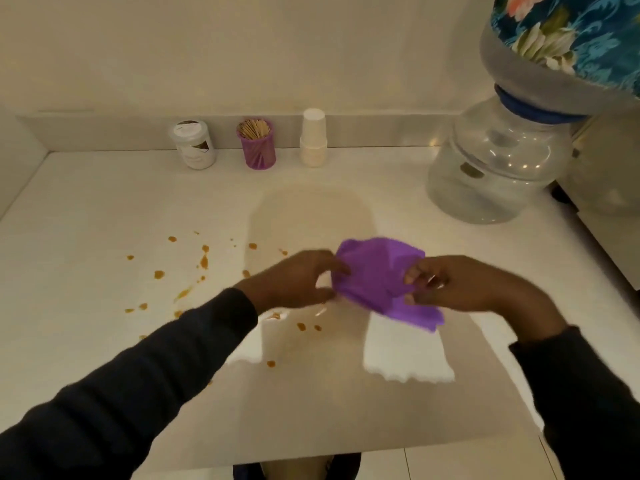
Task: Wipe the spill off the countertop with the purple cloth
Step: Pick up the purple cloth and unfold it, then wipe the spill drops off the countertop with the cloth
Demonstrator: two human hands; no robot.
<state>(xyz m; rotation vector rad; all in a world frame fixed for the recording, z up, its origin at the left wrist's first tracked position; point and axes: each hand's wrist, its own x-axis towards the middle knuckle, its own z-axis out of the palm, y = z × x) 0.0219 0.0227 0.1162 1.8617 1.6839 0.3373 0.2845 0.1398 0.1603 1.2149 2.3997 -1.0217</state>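
Note:
A crumpled purple cloth (375, 278) hangs a little above the white countertop (86, 202), held between both hands. My left hand (294, 282) pinches its left edge and my right hand (460, 285) grips its right side. The spill (204, 261) is a scatter of orange-brown drops and streaks on the counter, mostly to the left of and under my left hand, with a few drops nearer the front edge. Dark sleeves cover both forearms.
Against the back wall stand a white-lidded jar (194, 143), a purple toothpick holder (258, 143) and a stack of paper cups (313, 138). A large clear water dispenser (495, 161) with a floral cover fills the right rear. The counter's front edge is close below.

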